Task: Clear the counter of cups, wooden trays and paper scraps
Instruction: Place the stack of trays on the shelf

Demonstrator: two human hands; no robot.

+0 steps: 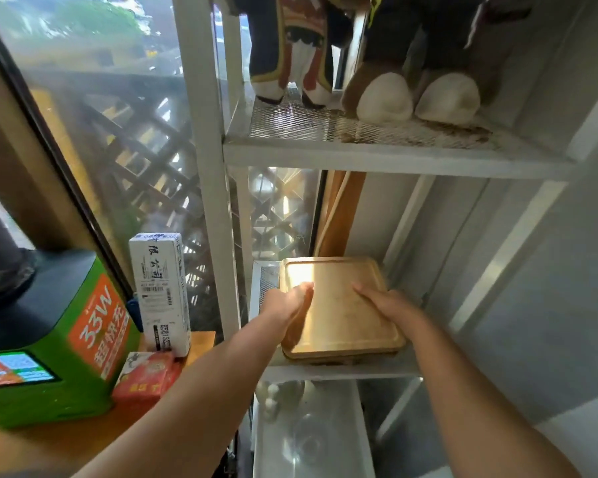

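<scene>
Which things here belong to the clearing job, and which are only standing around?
Belong to the job:
- wooden trays, stacked on the middle shelf
- left hand and right hand, both resting on the top tray

Just lying about:
- plush toys on the upper shelf
- white box
- green charging station
- red packet

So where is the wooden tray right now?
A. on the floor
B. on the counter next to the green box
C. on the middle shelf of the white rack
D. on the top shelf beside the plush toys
C: the wooden tray lies flat on the middle shelf of the white rack, with the left hand and right hand on it.
</scene>
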